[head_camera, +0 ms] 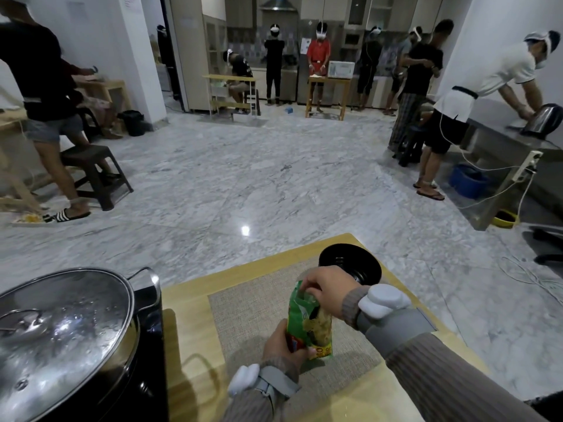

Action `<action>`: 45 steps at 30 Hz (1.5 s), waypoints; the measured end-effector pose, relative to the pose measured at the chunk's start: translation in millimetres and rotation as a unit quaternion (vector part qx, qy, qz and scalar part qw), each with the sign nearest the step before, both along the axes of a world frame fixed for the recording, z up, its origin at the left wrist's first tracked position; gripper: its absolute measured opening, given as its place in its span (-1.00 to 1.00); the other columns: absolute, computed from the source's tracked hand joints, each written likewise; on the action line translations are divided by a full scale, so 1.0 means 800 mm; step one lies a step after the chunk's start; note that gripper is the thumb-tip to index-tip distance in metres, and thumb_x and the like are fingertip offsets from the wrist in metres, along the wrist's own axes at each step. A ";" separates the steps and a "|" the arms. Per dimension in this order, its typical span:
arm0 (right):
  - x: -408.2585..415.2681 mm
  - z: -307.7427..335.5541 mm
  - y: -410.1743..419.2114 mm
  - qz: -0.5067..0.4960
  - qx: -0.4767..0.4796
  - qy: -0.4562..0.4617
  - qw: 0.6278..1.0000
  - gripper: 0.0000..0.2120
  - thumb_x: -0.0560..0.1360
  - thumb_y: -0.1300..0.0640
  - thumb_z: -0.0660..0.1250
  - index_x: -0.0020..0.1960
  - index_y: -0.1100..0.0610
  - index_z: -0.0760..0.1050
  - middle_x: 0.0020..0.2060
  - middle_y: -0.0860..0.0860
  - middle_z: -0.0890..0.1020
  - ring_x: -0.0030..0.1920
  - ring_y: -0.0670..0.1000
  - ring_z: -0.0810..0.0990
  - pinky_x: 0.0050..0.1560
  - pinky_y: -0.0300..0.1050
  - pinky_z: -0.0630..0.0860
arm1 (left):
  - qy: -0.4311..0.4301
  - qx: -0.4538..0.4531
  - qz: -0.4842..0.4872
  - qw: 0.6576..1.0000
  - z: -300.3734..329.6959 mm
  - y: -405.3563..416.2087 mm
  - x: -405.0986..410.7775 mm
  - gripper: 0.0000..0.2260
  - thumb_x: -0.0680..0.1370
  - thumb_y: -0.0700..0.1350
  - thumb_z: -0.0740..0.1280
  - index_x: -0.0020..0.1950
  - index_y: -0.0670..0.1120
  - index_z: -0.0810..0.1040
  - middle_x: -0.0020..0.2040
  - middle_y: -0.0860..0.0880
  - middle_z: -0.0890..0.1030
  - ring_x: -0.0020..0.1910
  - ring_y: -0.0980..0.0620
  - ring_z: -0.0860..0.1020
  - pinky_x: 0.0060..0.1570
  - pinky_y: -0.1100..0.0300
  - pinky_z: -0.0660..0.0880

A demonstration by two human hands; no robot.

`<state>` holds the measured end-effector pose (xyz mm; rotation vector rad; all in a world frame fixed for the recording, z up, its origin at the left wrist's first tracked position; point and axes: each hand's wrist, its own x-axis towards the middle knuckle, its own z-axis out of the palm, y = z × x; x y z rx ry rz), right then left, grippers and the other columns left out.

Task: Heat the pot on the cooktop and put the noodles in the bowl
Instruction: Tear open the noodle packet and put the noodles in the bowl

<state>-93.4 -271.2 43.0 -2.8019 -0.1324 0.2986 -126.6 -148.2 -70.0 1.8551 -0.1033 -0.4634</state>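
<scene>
So the noodle packet (309,325) is standing pretty much upright over the woven placemat (243,318), long axis running up and down, torn mouth pointing up and slightly away from the person. The left hand (285,345) is clamping the bottom end of it, fingers wrapped round the lower corner, while the right hand (327,287) is pinching the top edge of the packet, looks like it's working the opening wider or fishing for the noodle block inside, can't tell which for sure. The thing that matters for what's coming: the black bowl (350,263) is sitting just beyond the packet's top end, right behind the right hand's knuckles, towards the far corner of the wooden worktop (189,315). So the right hand is clearly the nearer one to the bowl, and the packet mouth is already facing roughly that way. My guess is the noodles just need lifting or tipping forward and a bit right to land in there, short trip. The lidded steel pot (61,333) is off to the left on the black cooktop (149,330), well apart from the packet, droplets showing on its lid, and neither hand is anywhere near it.
</scene>
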 end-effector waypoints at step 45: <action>0.106 0.099 -0.100 0.011 -0.174 0.006 0.985 -0.62 0.56 0.23 0.17 0.37 0.12 0.35 0.29 0.13 0.51 0.25 0.16 0.50 0.21 0.02 0.49 | 0.030 0.057 0.045 0.997 -0.002 0.023 0.061 -0.46 0.37 -0.18 0.49 0.25 0.06 0.35 0.19 0.00 0.55 0.12 0.03 0.49 0.22 0.22 0.41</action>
